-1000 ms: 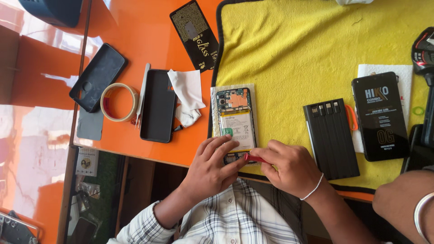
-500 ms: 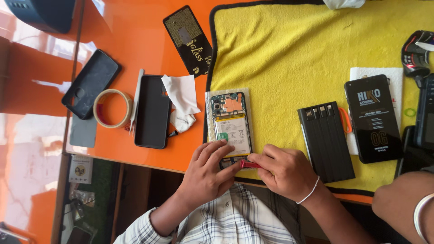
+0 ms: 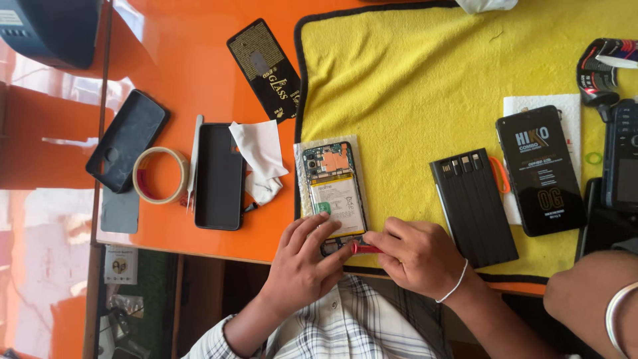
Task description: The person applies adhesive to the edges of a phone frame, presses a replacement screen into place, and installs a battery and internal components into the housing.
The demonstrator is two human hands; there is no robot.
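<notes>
An opened phone point(image 3: 334, 188) with its back off, battery and circuit board showing, lies on a yellow towel point(image 3: 432, 86) at the near table edge. My left hand point(image 3: 307, 262) rests on the phone's lower end, fingers pressing it down. My right hand point(image 3: 415, 256) grips a small red-handled tool point(image 3: 366, 249), its tip at the phone's bottom edge. A thin white bracelet sits on my right wrist.
On the orange table point(image 3: 179, 60) lie a black phone case point(image 3: 126, 141), a tape roll point(image 3: 160, 175), tweezers point(image 3: 195, 159), a black back cover point(image 3: 220, 176), a white cloth point(image 3: 259, 158) and a black glass-protector pack point(image 3: 264, 68). A power bank point(image 3: 473, 206) and black boxes sit to the right. Another person's arm point(image 3: 595, 299) is at bottom right.
The view has shifted slightly, sliding the table to the left and down. Both hands stay at the phone's lower end with the red tool.
</notes>
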